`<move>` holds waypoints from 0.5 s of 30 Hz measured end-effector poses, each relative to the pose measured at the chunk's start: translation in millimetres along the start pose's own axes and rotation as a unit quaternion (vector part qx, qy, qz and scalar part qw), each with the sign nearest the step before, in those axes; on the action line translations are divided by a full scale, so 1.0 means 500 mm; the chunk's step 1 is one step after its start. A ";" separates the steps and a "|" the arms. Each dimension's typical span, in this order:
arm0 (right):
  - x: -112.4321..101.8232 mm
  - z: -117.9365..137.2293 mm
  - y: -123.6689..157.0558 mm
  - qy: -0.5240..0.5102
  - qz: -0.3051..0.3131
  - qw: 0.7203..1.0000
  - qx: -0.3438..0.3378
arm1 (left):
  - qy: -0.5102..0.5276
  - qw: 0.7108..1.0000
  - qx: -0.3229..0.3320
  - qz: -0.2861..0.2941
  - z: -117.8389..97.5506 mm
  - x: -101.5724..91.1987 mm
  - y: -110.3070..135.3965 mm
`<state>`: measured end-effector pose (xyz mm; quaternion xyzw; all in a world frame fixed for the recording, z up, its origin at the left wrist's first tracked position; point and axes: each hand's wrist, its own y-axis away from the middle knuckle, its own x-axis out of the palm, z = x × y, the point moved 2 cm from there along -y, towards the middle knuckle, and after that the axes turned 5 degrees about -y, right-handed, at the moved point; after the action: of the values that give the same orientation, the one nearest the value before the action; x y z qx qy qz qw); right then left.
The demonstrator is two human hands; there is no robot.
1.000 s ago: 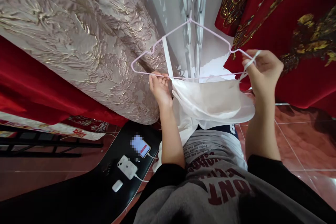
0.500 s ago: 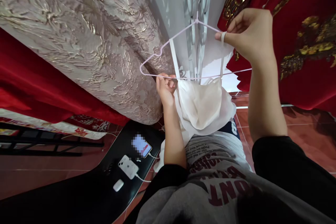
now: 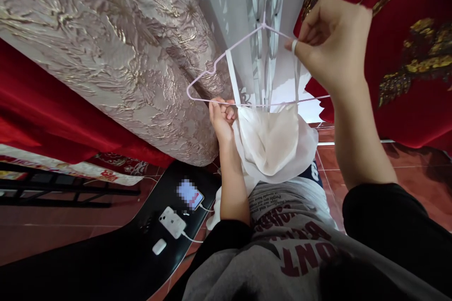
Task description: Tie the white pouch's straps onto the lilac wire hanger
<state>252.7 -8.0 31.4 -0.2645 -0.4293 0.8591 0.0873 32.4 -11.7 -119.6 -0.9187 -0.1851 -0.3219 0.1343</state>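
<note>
A pale pink clothes hanger (image 3: 243,40) hangs in front of me with its hook upward. My left hand (image 3: 223,115) is closed on its lower bar near the left end. A white garment with thin shoulder straps (image 3: 270,143) hangs below the bar. Its left strap (image 3: 232,77) runs over the hanger's left arm. My right hand (image 3: 326,37) has curled fingers, and the right strap (image 3: 295,73) loops over its thumb beside the hanger's right arm. That hand hides the hanger's right end.
Cream embossed fabric (image 3: 123,56) hangs at left, and red fabric with gold embroidery (image 3: 409,61) at right. White metal bars (image 3: 257,14) stand behind the hanger. Two phones, one a white phone (image 3: 172,222), and a small white case (image 3: 159,246) lie on a black surface (image 3: 116,254).
My right hand has shifted slightly left and up, with the strap still around its thumb. The hanger has moved slightly left. My left hand keeps its hold on the lower bar.
</note>
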 end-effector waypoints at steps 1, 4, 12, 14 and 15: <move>0.005 0.001 0.015 0.009 0.032 0.999 -0.017 | -0.005 1.000 -0.001 0.006 0.002 -0.003 -0.001; 0.019 0.000 0.077 0.032 0.158 0.985 -0.061 | -0.025 1.000 -0.004 0.017 0.005 -0.008 -0.001; 0.068 -0.058 0.220 0.005 -0.082 0.996 -0.020 | -0.044 0.999 -0.024 0.004 0.010 0.005 0.022; 0.096 -0.081 0.232 0.024 -0.007 1.000 -0.003 | -0.054 0.998 -0.016 0.006 -0.002 -0.002 0.032; 0.107 -0.092 0.235 0.035 0.029 0.999 0.007 | -0.073 0.997 -0.013 0.010 -0.013 -0.009 0.038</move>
<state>240.8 -28.8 -103.6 -0.3060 -0.4121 0.8545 0.0795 33.7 -32.1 -119.7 -0.9431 -0.1815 -0.2552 0.1117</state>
